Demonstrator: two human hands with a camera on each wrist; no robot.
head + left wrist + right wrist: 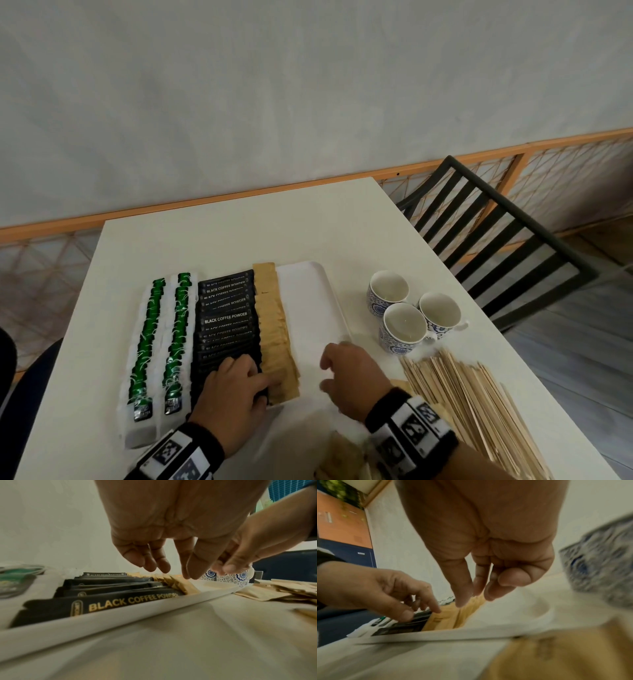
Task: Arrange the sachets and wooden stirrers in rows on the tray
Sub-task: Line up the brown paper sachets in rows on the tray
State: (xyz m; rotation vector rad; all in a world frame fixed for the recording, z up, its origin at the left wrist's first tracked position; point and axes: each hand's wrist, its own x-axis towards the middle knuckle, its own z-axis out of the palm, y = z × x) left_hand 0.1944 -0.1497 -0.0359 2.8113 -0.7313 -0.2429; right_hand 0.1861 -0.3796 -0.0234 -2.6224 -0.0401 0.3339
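Observation:
A white tray (310, 308) holds two rows of green-and-white sachets (150, 325), a row of black coffee sachets (226, 318) and a row of brown sachets (274, 329). My left hand (253, 373) lies at the near end of the black and brown rows. Its straight fingers (163, 566) touch the brown sachets (178, 584), and an index fingertip presses one (443, 619). My right hand (342, 370) hovers over the tray's bare right part with fingers loosely curled (476, 588), holding nothing. A heap of wooden stirrers (472, 394) lies on the table right of the tray.
Three blue-patterned cups (404, 325) stand between the tray and the stirrers. Loose brown sachets (342, 455) lie on the table near its front edge. A black slatted chair (496, 233) stands at the table's far right corner.

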